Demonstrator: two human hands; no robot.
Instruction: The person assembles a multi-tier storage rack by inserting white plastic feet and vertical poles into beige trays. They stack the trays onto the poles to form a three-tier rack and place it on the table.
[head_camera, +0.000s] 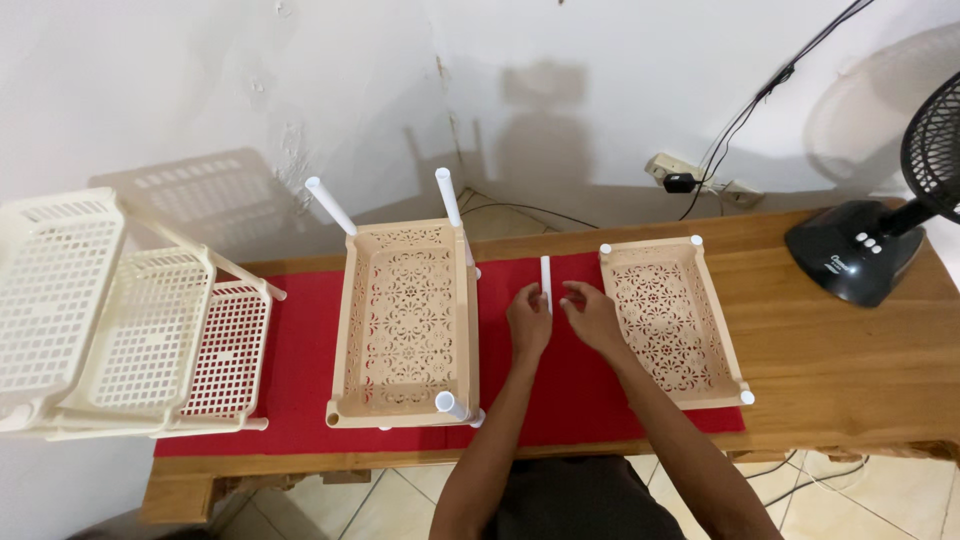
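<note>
My left hand (529, 321) and my right hand (592, 312) meet over the red cloth (300, 350) between two beige trays. Both pinch a short white tube (545, 279) that stands upright between the fingertips. The left beige perforated tray (405, 325) has white tubes sticking up from its corners: two at the far corners and one at the near right corner (450, 404). The right beige tray (672, 318) lies flat with short white plugs in its corners.
A stacked white basket rack (110, 320) stands at the left end of the wooden table (840, 370). A black fan (880, 235) sits at the right end, its cable running to a wall socket (680, 178). White wall behind; tiled floor below.
</note>
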